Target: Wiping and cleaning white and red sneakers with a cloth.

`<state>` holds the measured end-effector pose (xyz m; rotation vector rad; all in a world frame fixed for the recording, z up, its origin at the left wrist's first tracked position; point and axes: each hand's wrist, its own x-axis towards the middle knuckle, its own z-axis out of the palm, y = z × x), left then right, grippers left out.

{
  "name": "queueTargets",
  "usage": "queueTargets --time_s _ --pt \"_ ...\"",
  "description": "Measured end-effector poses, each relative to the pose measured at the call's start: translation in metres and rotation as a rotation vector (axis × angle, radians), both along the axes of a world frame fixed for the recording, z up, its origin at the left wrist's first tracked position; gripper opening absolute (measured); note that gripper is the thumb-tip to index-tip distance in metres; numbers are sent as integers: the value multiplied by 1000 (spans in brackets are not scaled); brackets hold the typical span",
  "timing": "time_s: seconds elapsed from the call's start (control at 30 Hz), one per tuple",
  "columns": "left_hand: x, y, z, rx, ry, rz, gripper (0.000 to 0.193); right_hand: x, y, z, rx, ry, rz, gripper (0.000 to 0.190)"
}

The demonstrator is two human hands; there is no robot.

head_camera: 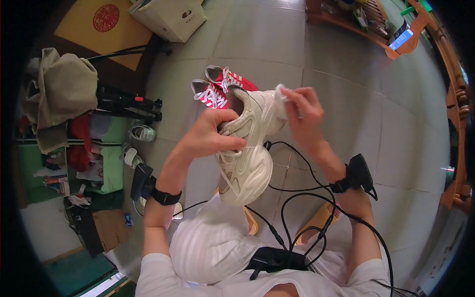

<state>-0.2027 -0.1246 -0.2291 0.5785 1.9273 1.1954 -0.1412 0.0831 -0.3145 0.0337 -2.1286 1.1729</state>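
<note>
My left hand (207, 135) grips a cream-white sneaker (256, 167) at its collar and laces, with the fingers in the opening and the thumb over the lace area. The shoe is held tilted above the floor, its heel pointing up and away from me, its toe towards my lap. At the heel end, my right hand (306, 109) pinches a small white wipe or tissue (281, 92) against the shoe's sole edge. A pair of red sneakers (213, 91) with white laces and stripes stands on the floor just beyond, partly hidden by the cream sneaker.
Black cables (323, 196) loop over my lap and beside my right forearm. At the left are a green shelf unit (113, 167), white shoes (143, 133) and a cardboard box (109, 230). A paper bag (174, 22) stands at upper left, wooden furniture (345, 31) at upper right.
</note>
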Motion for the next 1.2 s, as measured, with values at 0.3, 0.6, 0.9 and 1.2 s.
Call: queueTargets --time_s 0.3,0.6,0.9,1.2 --pt "4 14 -14 34 23 32 23 30 -43 28 -92 99 345 40" --pt "18 16 -12 -80 345 -49 25 23 -3 9 7 -8 148 39" --pt "18 21 -10 -141 511 -153 25 32 -23 7 196 112 313 37" --pt "29 23 -16 -120 560 -106 45 32 -4 16 -21 -34 199 34"
